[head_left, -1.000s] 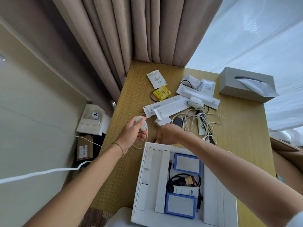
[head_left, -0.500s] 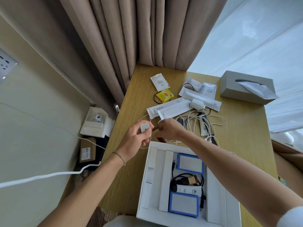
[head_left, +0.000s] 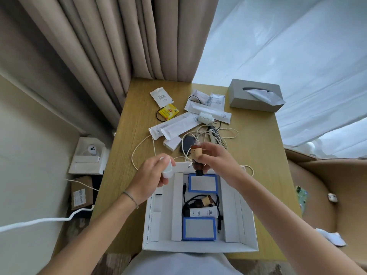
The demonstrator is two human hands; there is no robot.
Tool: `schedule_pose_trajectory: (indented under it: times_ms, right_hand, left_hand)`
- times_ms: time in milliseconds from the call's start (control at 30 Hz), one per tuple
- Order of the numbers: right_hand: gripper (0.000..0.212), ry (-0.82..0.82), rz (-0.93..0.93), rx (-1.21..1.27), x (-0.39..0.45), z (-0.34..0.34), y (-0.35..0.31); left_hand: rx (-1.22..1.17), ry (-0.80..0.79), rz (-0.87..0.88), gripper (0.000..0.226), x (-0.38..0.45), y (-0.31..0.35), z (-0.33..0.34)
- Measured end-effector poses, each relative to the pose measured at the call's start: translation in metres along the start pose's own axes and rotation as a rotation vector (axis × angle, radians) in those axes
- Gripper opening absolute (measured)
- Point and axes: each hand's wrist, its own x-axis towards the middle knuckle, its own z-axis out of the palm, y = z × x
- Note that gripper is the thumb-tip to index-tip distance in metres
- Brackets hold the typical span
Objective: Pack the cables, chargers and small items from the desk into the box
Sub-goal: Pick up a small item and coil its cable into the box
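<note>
White card walls frame the box point(head_left: 246, 221), which sits at the near edge of the desk point(head_left: 258, 155) with two blue-edged packs, a tube and a black cable already lying in its middle channel. I read this as the placing step: my right hand point(head_left: 216, 159) pinches a small brown bottle with a pale cap point(head_left: 196, 157) just above the far end of the box, fingers clamped on it, while my left hand point(head_left: 153, 175) curls round a small white charger point(head_left: 166, 169) over the box's left side (its cord seems to trail back onto the desk). Next I would lower both into free gaps, then go back for the tangled white cables point(head_left: 208, 135) and sachets point(head_left: 174, 126) beyond.
</note>
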Motion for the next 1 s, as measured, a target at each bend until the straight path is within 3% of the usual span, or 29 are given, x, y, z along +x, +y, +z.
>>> schedule_pose_trajectory:
  times_ms: [167, 267, 333, 567, 800, 1000]
  right_hand:
    - [0.027, -0.057, 0.235, -0.083, -0.016, 0.012, 0.046]
    - [0.008, 0.054, 0.342, -0.234, -0.007, 0.032, 0.077]
    - [0.02, 0.126, 0.377, -0.307, 0.004, 0.041, 0.093]
    - [0.03, 0.299, 0.26, -0.571, 0.027, 0.063, 0.104]
    - [0.036, 0.299, 0.163, -0.808, 0.022, 0.065, 0.113]
    - [0.035, 0.319, 0.232, -0.615, 0.02, 0.043, 0.103]
  left_hand:
    - [0.022, -0.017, -0.065, 0.042, -0.008, -0.006, 0.011]
    - [0.048, -0.03, -0.118, 0.033, -0.013, -0.01, 0.013]
    - [0.099, -0.049, -0.141, 0.029, -0.016, -0.012, 0.013]
    - [0.276, -0.115, -0.145, 0.018, -0.037, -0.019, 0.013]
    - [0.438, -0.128, -0.129, 0.02, -0.047, -0.038, 0.03]
    - [0.724, -0.069, -0.148, 0.03, -0.032, -0.058, 0.051]
